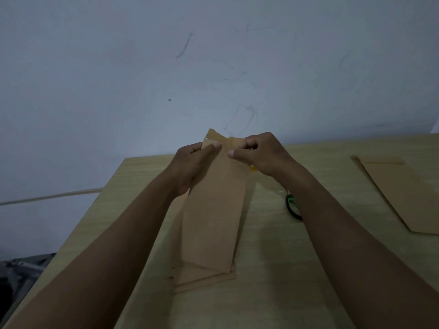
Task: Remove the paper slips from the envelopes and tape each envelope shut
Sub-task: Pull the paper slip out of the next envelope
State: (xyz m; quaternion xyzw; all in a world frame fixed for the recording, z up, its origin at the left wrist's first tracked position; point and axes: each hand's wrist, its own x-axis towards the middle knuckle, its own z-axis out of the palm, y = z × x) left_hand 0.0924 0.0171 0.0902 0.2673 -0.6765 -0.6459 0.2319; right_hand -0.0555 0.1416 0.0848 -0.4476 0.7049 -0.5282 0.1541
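Two stacks of envelopes lie on the table: one aside right, another beneath the raised envelope, whose top both hands, left hand and right hand, pinch with curled fingers, seemingly to work its mouth; tape roll waits nearby.

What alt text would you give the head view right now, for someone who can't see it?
Both hands, left and right, pinch the top end of a long brown envelope held over a small pile of envelopes on a light wooden table. Another envelope stack lies to the right, a green-edged tape roll between them.
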